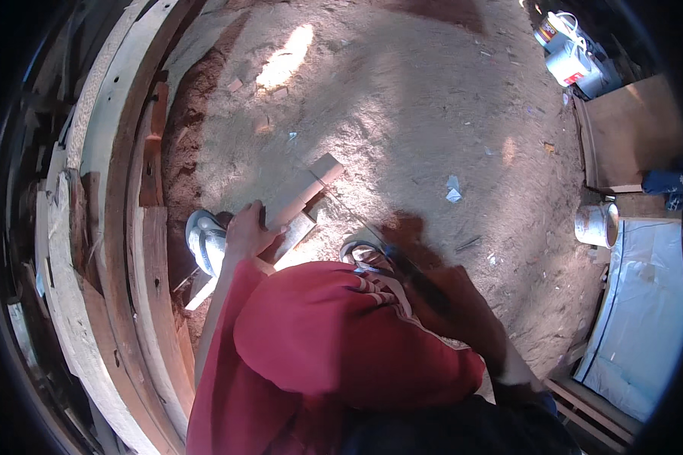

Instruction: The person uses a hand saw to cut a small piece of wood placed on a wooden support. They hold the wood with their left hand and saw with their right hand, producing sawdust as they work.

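"Where's the board?"
"The board (300, 196) is near the middle of the frame, slanting up to the right, with a paler block (297, 236) just below it."

"And the grips?"
"The left hand (249, 229) holds the board at its lower-left part, thumb spread from the fingers. The right hand (457, 292) seems to hold the saw (416, 279) by its dark end; shadow hides how the fingers wrap."

"How would you saw this well?"
"I'd press the board firmly so it can't rock, keep the thumb clear of the blade's line, and take long, even strokes square across. The right foot (368, 256) looks close to that line, so I'd watch it."

"What about the arms?"
"The left forearm runs up steeply from the lower left, looking nearly straight. The right one angles up and leftward from the lower right, roughly in line with the saw, with red cloth (303, 326) between them."
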Motion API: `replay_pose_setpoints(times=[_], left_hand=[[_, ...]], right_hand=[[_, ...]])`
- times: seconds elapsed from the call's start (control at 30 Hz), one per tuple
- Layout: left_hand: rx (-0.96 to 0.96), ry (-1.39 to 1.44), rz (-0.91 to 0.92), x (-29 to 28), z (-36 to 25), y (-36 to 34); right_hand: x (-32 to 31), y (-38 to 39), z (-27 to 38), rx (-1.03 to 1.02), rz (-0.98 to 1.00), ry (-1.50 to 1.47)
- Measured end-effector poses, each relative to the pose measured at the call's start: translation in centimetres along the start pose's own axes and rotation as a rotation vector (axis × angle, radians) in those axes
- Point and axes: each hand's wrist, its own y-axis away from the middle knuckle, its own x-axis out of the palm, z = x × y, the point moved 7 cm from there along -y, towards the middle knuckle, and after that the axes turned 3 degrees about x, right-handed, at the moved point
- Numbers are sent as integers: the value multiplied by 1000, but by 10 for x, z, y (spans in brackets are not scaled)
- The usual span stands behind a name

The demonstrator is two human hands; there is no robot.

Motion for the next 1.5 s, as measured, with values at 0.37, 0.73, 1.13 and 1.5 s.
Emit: replay_pose_setpoints(times=[0.37,0.73,1.13,1.5], left_hand=[[-72,14,24,-6,11,-1],[-54,-30,47,-8,-2,6],[-17,-55,-5,-9,24,-3],[37,112,-25,-22,15,-4]], right_hand=[[-35,27,17,364,157,-204],[-6,9,-9,77,120,-128],[-26,25,15,157,159,-46],[-49,15,39,169,101,-84]])
